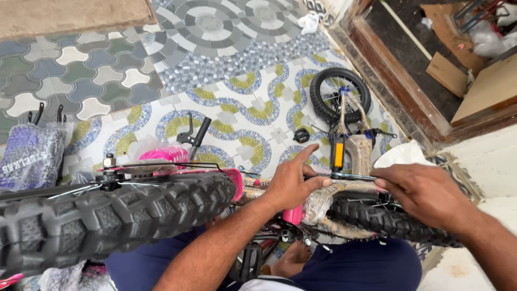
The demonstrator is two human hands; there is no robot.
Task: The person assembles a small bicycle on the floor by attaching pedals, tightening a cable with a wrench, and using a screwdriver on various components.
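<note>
At frame centre my left hand [291, 183] rested on the wrapped bike frame [323, 196] while my right hand [425, 194] pinched a flat spanner [350, 176], with the knobby tyre [107, 221] filling the lower left.

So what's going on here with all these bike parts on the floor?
A person is working on a partly wrapped bicycle frame lying across their lap. The left hand presses on the frame while the right hand holds a wrench over it. A knobby tyre fills the foreground; a small wheel lies on the patterned tile floor.
</note>
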